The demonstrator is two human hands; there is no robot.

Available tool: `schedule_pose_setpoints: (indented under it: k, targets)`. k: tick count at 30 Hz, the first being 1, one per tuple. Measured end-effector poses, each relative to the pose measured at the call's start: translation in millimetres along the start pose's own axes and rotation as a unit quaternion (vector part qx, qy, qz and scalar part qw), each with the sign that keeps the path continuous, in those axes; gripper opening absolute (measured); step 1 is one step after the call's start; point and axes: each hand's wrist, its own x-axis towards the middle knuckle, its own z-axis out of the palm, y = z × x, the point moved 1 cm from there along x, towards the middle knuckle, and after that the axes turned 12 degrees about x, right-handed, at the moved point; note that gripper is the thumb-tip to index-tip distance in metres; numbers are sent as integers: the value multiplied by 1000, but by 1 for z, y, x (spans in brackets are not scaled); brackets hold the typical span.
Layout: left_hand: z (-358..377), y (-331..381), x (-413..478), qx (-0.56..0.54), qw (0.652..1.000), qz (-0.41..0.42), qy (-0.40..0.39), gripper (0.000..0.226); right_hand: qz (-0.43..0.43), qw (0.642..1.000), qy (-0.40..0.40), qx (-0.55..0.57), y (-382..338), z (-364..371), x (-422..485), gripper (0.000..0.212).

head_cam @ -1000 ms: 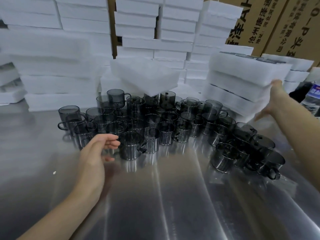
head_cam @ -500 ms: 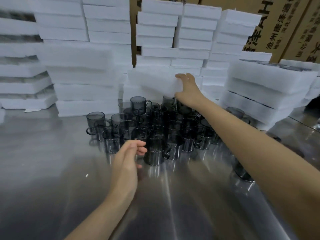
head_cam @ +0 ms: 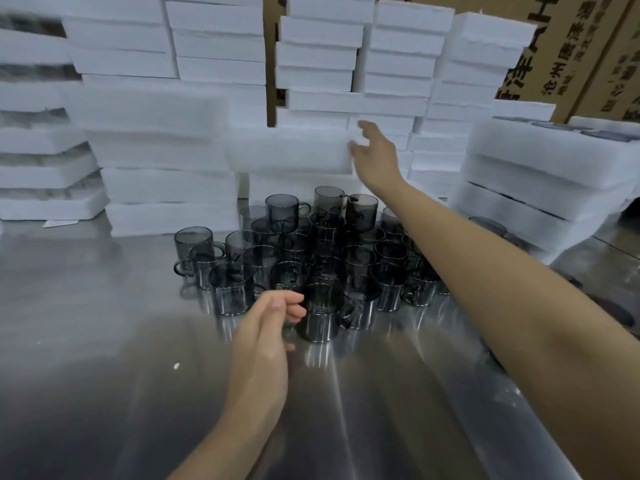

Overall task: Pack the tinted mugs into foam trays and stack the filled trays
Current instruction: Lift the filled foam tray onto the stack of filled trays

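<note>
A shiny steel table (head_cam: 104, 341) fills the lower view, and behind it, from nine o'clock round to two, stand tall piles of white foam trays (head_cam: 166, 109). Brown cardboard boxes (head_cam: 588, 46) with printed characters rise at one to two o'clock.

The tinted mugs (head_cam: 311, 251) – smoky grey, see-through, each with a handle – stand crowded together on the table at about twelve o'clock, just in front of the foam piles. Some at the back of the crowd sit higher than the rest.

The right hand (head_cam: 375, 157) reaches out over the mugs toward twelve o'clock. It grips the right end of one foam tray (head_cam: 291, 150), with the fingers over the top edge and the thumb on the near face. That tray lies level, above and behind the mugs and close against the piles; its outline is blurred.

The left hand (head_cam: 263, 337) hangs low at six o'clock, fingers loosely curled and holding nothing. Its fingertips are just beside the nearest mug (head_cam: 320, 317), which stands upright at the front of the crowd – I cannot tell whether they touch it.

At three o'clock sits a short pile of filled trays (head_cam: 540, 174), with dark mug rims showing in the top one.
</note>
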Motion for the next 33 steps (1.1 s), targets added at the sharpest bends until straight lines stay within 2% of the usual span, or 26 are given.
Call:
schedule_pose_setpoints:
  k: [2,3,5,9,12,15,21,25,29,33]
  targets:
    - [0,0,-1,6,1000,4,0,33,36,997,63,-21,13,-16,8,39]
    - [-1,1,-1,11,1000,5,-1,33,62,994,66,-55,24,-24,10,40]
    - [-1,1,-2,18,1000,5,-2,33,112,985,21,-132,46,-39,10,38]
    - [-2,1,-3,25,1000,6,-7,33,170,946,-140,-237,74,-44,10,43]
    - [-2,1,-2,31,999,4,-8,33,200,906,-230,-293,83,-39,16,32]
    - [-2,1,-2,38,999,6,-8,33,205,880,-254,-345,90,-34,22,34]
    - [-2,2,-3,36,999,1,-8,33,179,854,-257,-415,92,-29,26,30]
    - [-2,3,-3,37,999,2,-10,33,155,858,-220,-437,91,-27,22,6]
    - [-2,4,-3,36,999,1,-8,33,144,890,-156,-403,86,-31,27,10]
    - [-2,4,-4,36,999,-1,-9,33,168,914,-127,-346,88,-35,30,18]
